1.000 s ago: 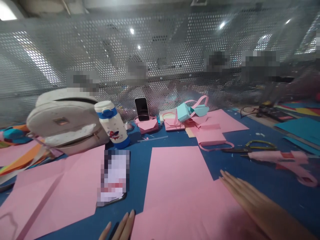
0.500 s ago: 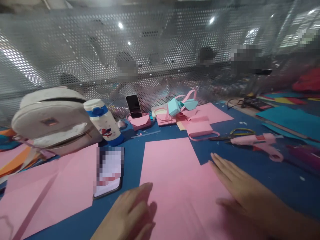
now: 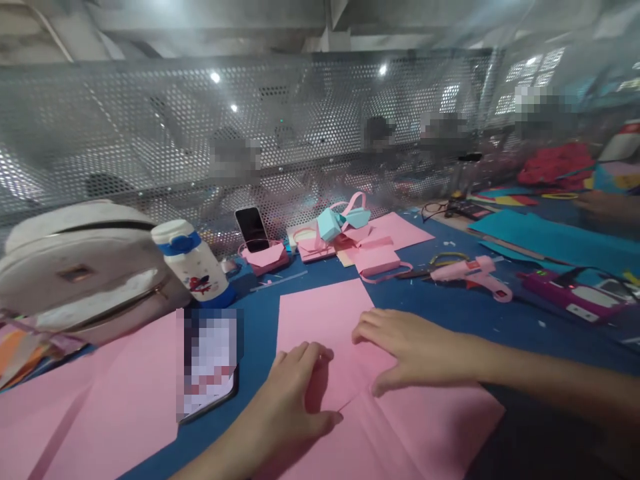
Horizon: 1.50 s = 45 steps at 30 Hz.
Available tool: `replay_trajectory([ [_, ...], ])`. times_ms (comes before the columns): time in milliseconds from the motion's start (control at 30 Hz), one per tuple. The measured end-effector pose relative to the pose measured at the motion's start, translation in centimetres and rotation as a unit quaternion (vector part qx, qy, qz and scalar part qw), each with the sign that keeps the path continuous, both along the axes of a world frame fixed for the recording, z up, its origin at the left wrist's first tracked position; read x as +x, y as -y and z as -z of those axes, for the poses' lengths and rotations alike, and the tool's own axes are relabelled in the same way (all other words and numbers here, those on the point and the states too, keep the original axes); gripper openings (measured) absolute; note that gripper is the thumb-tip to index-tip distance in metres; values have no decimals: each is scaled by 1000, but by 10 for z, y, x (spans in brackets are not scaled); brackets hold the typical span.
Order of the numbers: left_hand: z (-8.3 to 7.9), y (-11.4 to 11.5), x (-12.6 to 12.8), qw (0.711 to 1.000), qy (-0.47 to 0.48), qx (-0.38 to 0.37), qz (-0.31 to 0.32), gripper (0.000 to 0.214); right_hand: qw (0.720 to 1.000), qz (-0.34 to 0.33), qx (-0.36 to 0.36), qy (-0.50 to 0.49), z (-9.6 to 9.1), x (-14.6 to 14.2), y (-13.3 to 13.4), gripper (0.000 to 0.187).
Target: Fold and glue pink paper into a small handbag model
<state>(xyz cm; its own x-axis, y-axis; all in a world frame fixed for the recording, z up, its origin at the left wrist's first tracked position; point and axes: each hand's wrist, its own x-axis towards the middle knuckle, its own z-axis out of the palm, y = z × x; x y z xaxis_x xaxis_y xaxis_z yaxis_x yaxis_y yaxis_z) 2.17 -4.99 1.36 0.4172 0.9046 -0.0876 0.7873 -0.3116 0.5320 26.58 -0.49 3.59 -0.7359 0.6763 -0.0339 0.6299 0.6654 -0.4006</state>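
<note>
A large pink sheet of paper (image 3: 320, 303) lies flat on the blue tabletop before me, with creased pink paper (image 3: 430, 427) spreading over its lower part. My left hand (image 3: 295, 387) rests on its left side, fingers curved and thumb apart, grasping nothing. On the other side, my right hand (image 3: 405, 340) touches the paper with bent fingers, its thumb spread away from them. Both hands are open. Another pink sheet (image 3: 120, 387), folded or creased, lies to the left beside a phone (image 3: 210, 373) with a lit screen.
A pale backpack (image 3: 80, 267) and a white-and-blue bottle (image 3: 193, 267) stand at the left. Small pink paper bags (image 3: 265, 257) line the back. Scissors (image 3: 425, 270), a pink glue gun (image 3: 473, 275), a purple device (image 3: 570, 293) and teal sheets (image 3: 540, 237) lie to the right.
My right hand has moved left across the paper, and its fingers are now bent rather than stretched. My left hand has moved slightly right and up. The view has turned to the right.
</note>
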Motion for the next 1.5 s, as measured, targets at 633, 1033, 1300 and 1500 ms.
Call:
replay_trajectory([
  [633,31,-19,-2,973,-44,228,-16,47,996,-14,28,-83,28,-28,-52,14],
  [1033,29,-19,-4,989,-23,144,-13,42,988,-26,76,-130,48,-32,-54,15],
  [1300,26,-15,-3,988,-14,156,-17,38,985,-37,110,-130,45,-26,-48,9],
  [1500,30,-21,-5,973,-14,232,-6,38,970,-46,181,-153,37,-16,-44,16],
])
